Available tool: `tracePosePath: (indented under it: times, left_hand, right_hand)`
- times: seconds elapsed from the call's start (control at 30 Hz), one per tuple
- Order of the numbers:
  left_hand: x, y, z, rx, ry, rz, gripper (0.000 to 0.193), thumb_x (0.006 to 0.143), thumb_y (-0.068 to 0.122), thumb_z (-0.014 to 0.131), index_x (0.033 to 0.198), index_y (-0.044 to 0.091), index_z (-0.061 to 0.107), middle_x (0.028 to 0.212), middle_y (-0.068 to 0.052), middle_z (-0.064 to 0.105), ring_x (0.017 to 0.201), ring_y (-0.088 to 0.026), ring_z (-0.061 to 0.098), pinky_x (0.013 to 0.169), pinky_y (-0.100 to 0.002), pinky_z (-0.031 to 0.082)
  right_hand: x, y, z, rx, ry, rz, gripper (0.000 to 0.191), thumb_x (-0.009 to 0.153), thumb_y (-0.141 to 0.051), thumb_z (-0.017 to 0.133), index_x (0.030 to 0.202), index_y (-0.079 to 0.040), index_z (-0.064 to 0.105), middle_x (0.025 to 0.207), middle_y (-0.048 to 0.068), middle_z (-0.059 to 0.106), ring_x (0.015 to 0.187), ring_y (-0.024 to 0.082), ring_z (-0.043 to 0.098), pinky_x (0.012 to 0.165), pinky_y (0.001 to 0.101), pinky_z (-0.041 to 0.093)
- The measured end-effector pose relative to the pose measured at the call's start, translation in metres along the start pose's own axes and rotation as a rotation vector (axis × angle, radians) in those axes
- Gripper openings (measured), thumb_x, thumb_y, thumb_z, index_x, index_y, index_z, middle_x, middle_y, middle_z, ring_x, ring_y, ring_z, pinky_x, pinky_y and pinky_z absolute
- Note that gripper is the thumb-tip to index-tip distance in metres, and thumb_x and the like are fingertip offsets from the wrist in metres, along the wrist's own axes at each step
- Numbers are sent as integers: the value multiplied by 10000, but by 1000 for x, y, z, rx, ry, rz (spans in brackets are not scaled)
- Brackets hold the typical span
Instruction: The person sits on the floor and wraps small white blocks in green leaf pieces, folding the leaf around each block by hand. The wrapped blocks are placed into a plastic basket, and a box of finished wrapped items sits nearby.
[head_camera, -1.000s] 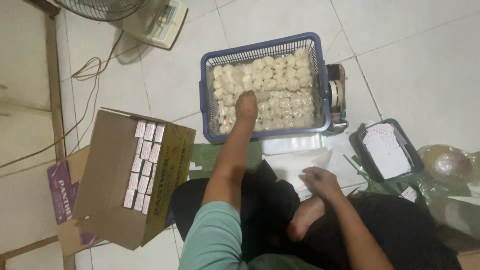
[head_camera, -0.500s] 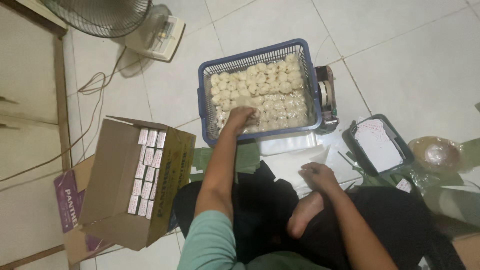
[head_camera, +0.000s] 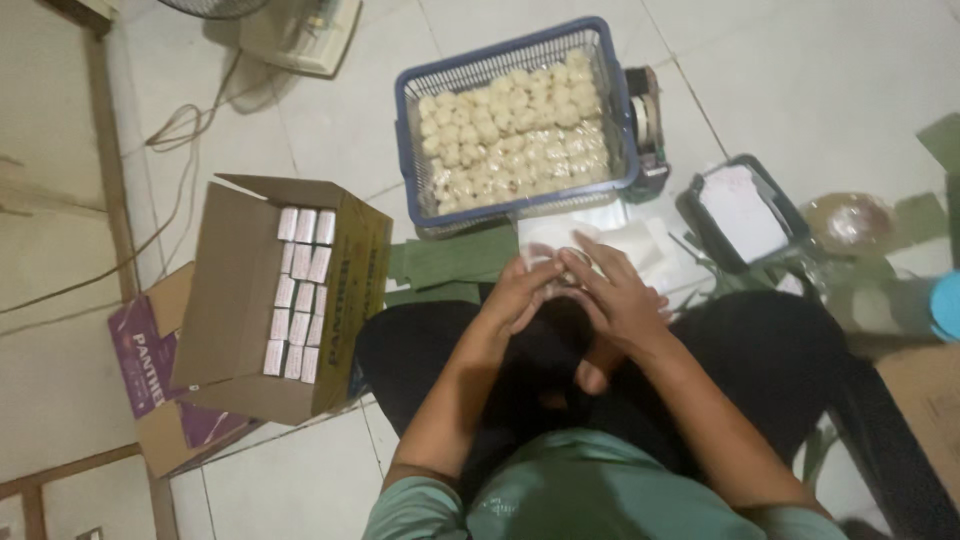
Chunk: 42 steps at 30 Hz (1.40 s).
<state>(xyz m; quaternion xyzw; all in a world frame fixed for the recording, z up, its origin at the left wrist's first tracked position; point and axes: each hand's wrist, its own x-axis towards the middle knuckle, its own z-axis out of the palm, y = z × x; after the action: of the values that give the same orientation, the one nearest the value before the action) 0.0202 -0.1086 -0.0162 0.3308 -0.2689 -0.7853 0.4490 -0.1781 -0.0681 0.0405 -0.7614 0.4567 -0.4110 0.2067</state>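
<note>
My left hand (head_camera: 520, 295) and right hand (head_camera: 610, 290) meeting above my lap, fingers curled together around a small pale piece (head_camera: 556, 262), blue basket (head_camera: 410, 150) of white lumps just beyond

A basket (head_camera: 612, 110) of round pieces (head_camera: 510, 125) lay ahead of both hands (head_camera: 570, 290), a box (head_camera: 240, 290) to their left, a tray (head_camera: 775, 205) right.

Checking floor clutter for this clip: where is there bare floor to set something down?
Bare tile lies between the basket and the open carton, beside the cables, and at upper right beyond the tray. It is crowded in front of the knees, where both hands, left hand and right hand, meet over white sheets and green leaves.
</note>
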Motion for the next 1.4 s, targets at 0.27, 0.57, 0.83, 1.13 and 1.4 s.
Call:
tracePosePath:
  times: [0.27, 0.57, 0.83, 1.13, 1.4]
  left_hand:
    - [-51, 0, 40, -248, -129, 173, 284, 973, 6, 631, 1243, 79, 586, 1402, -132, 588, 1293, -253, 574, 1101, -404, 487]
    - [-67, 19, 103, -108, 18, 370, 716, 1077, 418, 532, 1631, 41, 280, 1627, -157, 366, 1485, -317, 397, 1229, -428, 360]
    - [-67, 18, 97, 21, 170, 505, 914, 988, 611, 564, 1622, 50, 219, 1336, -352, 526, 1231, -409, 576, 1054, -512, 508]
    - [-60, -3, 79, 0, 212, 542, 703, 938, -69, 645, 1556, -50, 310, 1336, -189, 611, 1204, -235, 613, 1071, -353, 507]
    - [-56, 4, 85, -2, 46, 450, 644, 938, -37, 577, 1540, -43, 348, 1385, -208, 596, 1207, -245, 623, 1054, -376, 530]
  right_hand:
    - [-20, -21, 7, 629, 222, 458, 543, 992, -20, 619, 1521, -36, 497, 1524, 172, 560, 1350, 290, 567, 1124, 337, 446]
    - [-25, -79, 16, 65, 252, 90, 397, 927, -8, 703, 1321, -57, 697, 1433, 142, 617, 1213, 248, 677, 1010, 409, 365]
    - [-9, -90, 3, 182, 175, -108, 457, 774, -87, 606, 1201, 36, 713, 1230, 171, 657, 1177, 346, 603, 1053, 430, 451]
    - [13, -68, -15, 81, 342, 244, 384, 857, -102, 825, 1181, -7, 644, 1177, 187, 639, 1040, 278, 641, 901, 317, 522]
    - [2, -83, -6, 327, 136, 216, 599, 866, -37, 732, 1400, 58, 477, 1295, 169, 635, 1185, 260, 659, 1026, 350, 507]
